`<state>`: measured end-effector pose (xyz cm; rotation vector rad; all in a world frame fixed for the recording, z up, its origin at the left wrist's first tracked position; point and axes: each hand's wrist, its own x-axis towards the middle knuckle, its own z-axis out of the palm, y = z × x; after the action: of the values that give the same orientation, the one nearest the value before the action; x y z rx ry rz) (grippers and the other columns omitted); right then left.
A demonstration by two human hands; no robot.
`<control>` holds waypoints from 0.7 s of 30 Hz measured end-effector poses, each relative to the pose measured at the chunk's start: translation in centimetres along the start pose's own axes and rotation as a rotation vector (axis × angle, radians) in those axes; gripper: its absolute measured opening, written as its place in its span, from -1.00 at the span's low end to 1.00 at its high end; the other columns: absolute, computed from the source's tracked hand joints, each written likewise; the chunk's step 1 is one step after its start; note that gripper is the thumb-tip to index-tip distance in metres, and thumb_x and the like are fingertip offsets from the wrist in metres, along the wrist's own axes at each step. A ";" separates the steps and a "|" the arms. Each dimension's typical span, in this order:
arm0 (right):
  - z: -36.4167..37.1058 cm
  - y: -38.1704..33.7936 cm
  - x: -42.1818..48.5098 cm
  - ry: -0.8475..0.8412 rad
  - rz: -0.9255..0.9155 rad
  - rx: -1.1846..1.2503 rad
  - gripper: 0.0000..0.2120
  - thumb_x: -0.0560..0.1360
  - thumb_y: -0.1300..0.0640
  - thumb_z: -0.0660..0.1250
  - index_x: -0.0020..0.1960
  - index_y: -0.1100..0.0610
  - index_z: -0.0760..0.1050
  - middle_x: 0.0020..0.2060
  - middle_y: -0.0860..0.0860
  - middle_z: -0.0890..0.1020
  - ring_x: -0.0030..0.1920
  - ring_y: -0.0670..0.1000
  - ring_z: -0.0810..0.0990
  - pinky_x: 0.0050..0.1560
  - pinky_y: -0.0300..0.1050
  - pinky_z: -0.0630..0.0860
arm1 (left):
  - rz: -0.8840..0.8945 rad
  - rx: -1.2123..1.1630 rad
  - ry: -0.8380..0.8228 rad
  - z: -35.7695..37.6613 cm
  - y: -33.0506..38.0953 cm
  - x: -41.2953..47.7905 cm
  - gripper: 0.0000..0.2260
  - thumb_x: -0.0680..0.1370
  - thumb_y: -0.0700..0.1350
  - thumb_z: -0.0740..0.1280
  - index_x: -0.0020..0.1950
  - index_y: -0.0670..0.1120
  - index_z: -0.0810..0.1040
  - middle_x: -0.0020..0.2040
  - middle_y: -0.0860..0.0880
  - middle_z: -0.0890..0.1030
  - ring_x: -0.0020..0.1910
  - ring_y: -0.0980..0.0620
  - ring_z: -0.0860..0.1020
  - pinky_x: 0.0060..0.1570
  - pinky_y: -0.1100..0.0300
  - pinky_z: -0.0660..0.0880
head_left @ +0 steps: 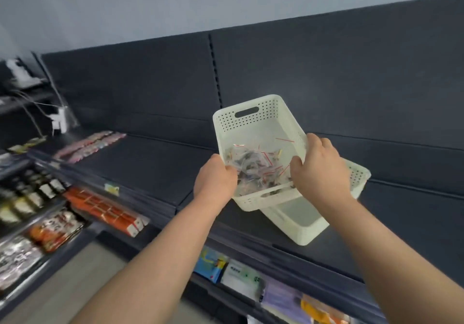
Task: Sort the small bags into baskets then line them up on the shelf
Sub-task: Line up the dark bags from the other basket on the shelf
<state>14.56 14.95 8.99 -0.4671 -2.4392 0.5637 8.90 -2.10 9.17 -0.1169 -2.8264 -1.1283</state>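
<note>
**At the dark shelf: filled basket in both hands, not yet set down**

Over the dark shelf point(150, 168), a white perforated basket point(251, 120) is held up by both hands. The left hand point(216, 175) grips the near left corner, fingers curled over the rim. The right hand point(319, 165) grips the right rim, thumb inside the wall. Neither hand is free.

The small bags point(253, 165), clear with red strips, lie heaped in the near half of the held basket. The far half of its floor is almost bare. The basket is tilted, far end higher, so the load sits against the near wall.

A second basket point(298, 228) of the same kind stands on the shelf, below and to the right. It looks empty. The held basket overlaps it in this view. Whether the two touch cannot be told.

Assessment: the step in hand appears to be placing the filled basket on the shelf in line with the other.

Recommendations:
- Level the basket before lowering, so the bags do not slide against or over the near wall.
- Shift it left, clear of the second basket's rim, onto bare shelf.
- Lower it flat, long sides parallel to its neighbour, fronts even with the shelf edge.
- Release only once the base is fully seated.

Risk: the light bags could spill onto the orange packets point(105, 208) on the shelf below.
</note>
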 end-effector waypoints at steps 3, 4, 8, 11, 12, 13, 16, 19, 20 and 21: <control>3.8 -4.2 -0.1 -0.074 -0.063 0.036 -0.72 0.50 0.15 0.20 0.20 0.18 0.36 0.03 0.08 0.47 -0.04 0.10 0.44 -0.18 -0.07 0.34 | -0.080 0.027 0.041 -3.0 -4.5 1.3 -0.82 0.59 -0.17 0.14 0.14 -0.11 0.47 0.02 -0.05 0.57 -0.08 -0.07 0.55 -0.08 0.00 0.56; 5.1 -5.6 -0.3 -0.106 -0.068 0.050 -0.72 0.50 0.15 0.20 0.20 0.18 0.36 0.04 0.08 0.47 -0.01 0.11 0.45 -0.17 -0.06 0.35 | -0.104 0.040 0.046 -3.9 -6.1 1.9 -0.82 0.59 -0.16 0.14 0.14 -0.11 0.47 0.02 -0.05 0.57 -0.08 -0.08 0.55 -0.08 0.00 0.56; 10.8 -11.2 -0.9 -0.208 -0.045 0.081 -0.69 0.50 0.15 0.22 0.22 0.17 0.35 0.06 0.08 0.47 0.03 0.11 0.46 -0.13 -0.02 0.41 | -0.165 0.075 0.037 -7.0 -12.5 4.9 -0.82 0.59 -0.15 0.15 0.15 -0.11 0.47 0.06 -0.08 0.58 -0.03 -0.12 0.56 0.00 -0.07 0.57; 14.8 -15.0 -1.2 -0.268 -0.002 0.068 -0.68 0.51 0.12 0.21 0.24 0.18 0.34 0.08 0.10 0.46 0.04 0.12 0.47 -0.12 -0.01 0.44 | -0.185 0.120 0.008 -9.0 -16.7 7.9 -0.82 0.60 -0.14 0.15 0.16 -0.12 0.47 0.07 -0.09 0.58 -0.01 -0.13 0.56 0.01 -0.07 0.56; 16.1 -16.2 -1.3 -0.288 0.016 0.063 -0.67 0.52 0.11 0.20 0.25 0.18 0.33 0.09 0.10 0.45 0.04 0.12 0.46 -0.14 -0.02 0.42 | -0.181 0.139 -0.001 -9.7 -17.9 9.0 -0.82 0.60 -0.14 0.15 0.16 -0.12 0.47 0.06 -0.08 0.58 -0.01 -0.13 0.56 0.00 -0.04 0.56; 17.3 -17.2 -1.3 -0.304 0.034 0.059 -0.67 0.53 0.10 0.20 0.25 0.19 0.33 0.09 0.09 0.45 0.04 0.11 0.46 -0.16 -0.03 0.41 | -0.173 0.156 -0.010 -10.4 -19.0 10.1 -0.82 0.61 -0.13 0.15 0.16 -0.12 0.47 0.05 -0.07 0.57 -0.01 -0.13 0.56 -0.02 -0.02 0.55; 20.6 -19.8 -1.3 -0.336 0.102 0.073 -0.68 0.52 0.10 0.20 0.24 0.19 0.32 0.04 0.06 0.42 -0.03 0.07 0.42 -0.20 -0.05 0.38 | -0.145 0.204 -0.055 -12.1 -21.8 13.2 -0.84 0.62 -0.11 0.16 0.14 -0.10 0.45 0.01 -0.05 0.55 -0.03 -0.10 0.56 -0.05 0.00 0.55; 22.8 -21.4 -1.2 -0.368 0.160 0.074 -0.70 0.52 0.09 0.19 0.22 0.16 0.33 -0.02 0.02 0.38 -0.06 0.07 0.42 -0.20 -0.05 0.37 | -0.118 0.229 -0.099 -12.9 -23.8 16.4 -0.84 0.61 -0.11 0.16 0.12 -0.10 0.46 0.00 -0.05 0.57 -0.06 -0.09 0.56 -0.07 0.00 0.55; 23.3 -21.7 -1.0 -0.372 0.176 0.067 -0.70 0.53 0.08 0.19 0.22 0.16 0.33 -0.03 0.01 0.38 -0.06 0.07 0.43 -0.19 -0.05 0.38 | -0.108 0.231 -0.114 -13.0 -24.1 17.4 -0.84 0.61 -0.11 0.15 0.12 -0.11 0.47 0.00 -0.05 0.57 -0.07 -0.09 0.56 -0.09 0.02 0.54; 23.8 -22.0 -0.7 -0.373 0.189 0.060 -0.70 0.53 0.08 0.19 0.22 0.16 0.33 -0.03 0.01 0.37 -0.06 0.07 0.43 -0.19 -0.05 0.38 | -0.097 0.228 -0.130 -12.9 -24.5 18.4 -0.84 0.61 -0.12 0.15 0.11 -0.11 0.47 0.01 -0.06 0.58 -0.07 -0.09 0.56 -0.11 0.02 0.54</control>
<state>-3.74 -10.81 1.88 -0.6186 -2.7367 0.8682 -11.16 -28.02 3.94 -0.0366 -3.0827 -0.8331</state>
